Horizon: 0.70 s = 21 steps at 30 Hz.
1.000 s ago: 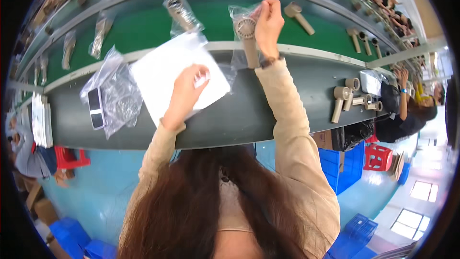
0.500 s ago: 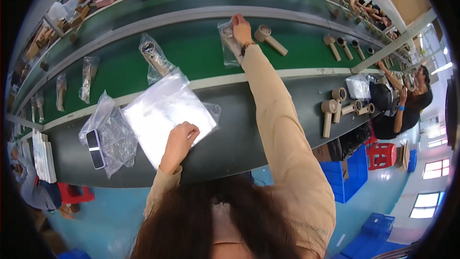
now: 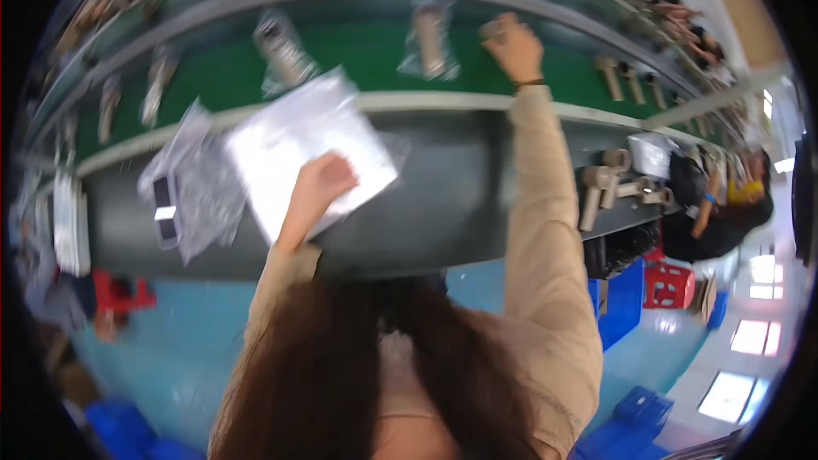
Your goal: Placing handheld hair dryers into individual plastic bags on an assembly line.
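Observation:
My right hand (image 3: 518,53) reaches far out over the green conveyor belt (image 3: 358,60), its fingers closed around a beige handheld fan with a round head (image 3: 493,30). The hand hides most of the handle. To its left on the belt lies another such fan in a clear bag (image 3: 429,43). My left hand (image 3: 322,186) is over a stack of clear plastic bags (image 3: 277,149) on the dark work table. Its fingers are curled together and blurred; what they pinch, if anything, is hidden.
Bagged fans (image 3: 285,53) lie farther left on the belt, bare ones (image 3: 610,79) to the right. Crumpled plastic (image 3: 204,196) and a phone (image 3: 164,211) sit on the table's left. Several bare fans (image 3: 596,179) lie at its right end. A co-worker (image 3: 724,213) sits beyond.
My right hand has left the bagged fan and moved right onto the bare fan. My left hand stays over the bag stack. The whole view has shifted, with the table now higher in it.

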{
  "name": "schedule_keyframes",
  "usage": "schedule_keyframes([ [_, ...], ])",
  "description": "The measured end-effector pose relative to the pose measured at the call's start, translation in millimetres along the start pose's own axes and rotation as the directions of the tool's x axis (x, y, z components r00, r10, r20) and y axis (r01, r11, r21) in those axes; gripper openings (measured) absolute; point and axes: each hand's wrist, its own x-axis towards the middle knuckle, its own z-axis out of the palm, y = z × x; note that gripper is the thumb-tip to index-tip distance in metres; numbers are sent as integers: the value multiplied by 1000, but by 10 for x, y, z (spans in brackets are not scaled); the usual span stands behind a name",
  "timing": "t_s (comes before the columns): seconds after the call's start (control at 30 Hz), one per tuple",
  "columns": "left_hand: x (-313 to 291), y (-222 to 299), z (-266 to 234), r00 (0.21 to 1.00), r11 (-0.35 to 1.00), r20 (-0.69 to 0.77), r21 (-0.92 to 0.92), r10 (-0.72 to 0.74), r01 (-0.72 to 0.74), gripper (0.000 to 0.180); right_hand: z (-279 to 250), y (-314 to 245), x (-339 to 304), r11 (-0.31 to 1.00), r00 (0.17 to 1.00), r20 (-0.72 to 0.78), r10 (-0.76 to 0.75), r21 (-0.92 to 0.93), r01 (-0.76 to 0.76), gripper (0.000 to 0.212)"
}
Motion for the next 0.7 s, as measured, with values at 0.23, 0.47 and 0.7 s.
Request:
schedule_keyframes([
  [0.23,-28,-149,-77,992,949,119,-305,-50,84,16,-443,-479,-640,436,904,158,396,834,-337,60],
  [0.47,-220,64,-10,995,996,-62,-32,80,-82,14,-1069,-1712,-1825,-273,871,369,324,918,-287,52],
  [0.7,-307,194,59,954,976,-234,153,189,-156,18,-1023,-2367,-2319,-61,887,292,358,955,-290,53],
])
